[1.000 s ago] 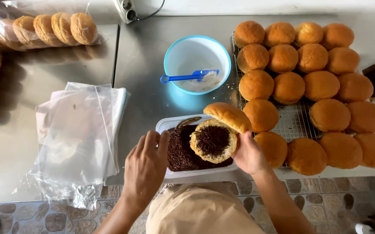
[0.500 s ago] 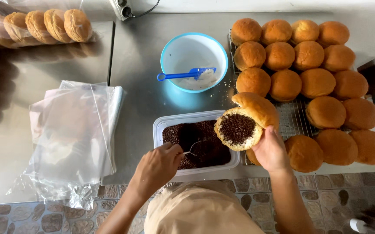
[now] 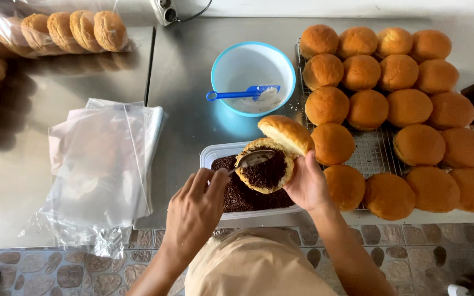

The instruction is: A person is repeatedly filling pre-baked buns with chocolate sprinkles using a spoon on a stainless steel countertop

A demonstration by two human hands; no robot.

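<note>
Steel spoon (image 3: 252, 159) pinched in our left hand (image 3: 196, 211) over the split bun (image 3: 272, 159) our right hand (image 3: 307, 185) cups; sprinkle tub (image 3: 215, 155) below, blue bowl (image 3: 253, 77) and bun rack (image 3: 377, 153) crowd behind, centre-right.

The desk (image 3: 193, 109) is brushed metal, dull-shiny, mirroring the blue plastic bowl (image 3: 231, 66) that stands on it. Left of the bowl lies a stack of clear plastic bags (image 3: 100, 159) — thin, glossy, crinkled. Below the bowl the split bun (image 3: 281, 142) has a smooth, matt golden crust and a filling of rough, dark sprinkles; a polished metal spoon (image 3: 253, 159) rests on it. The tub (image 3: 209, 156) is whitish, translucent plastic. Right of the bowl, a wire rack (image 3: 377, 153) — thin bare metal.
</note>
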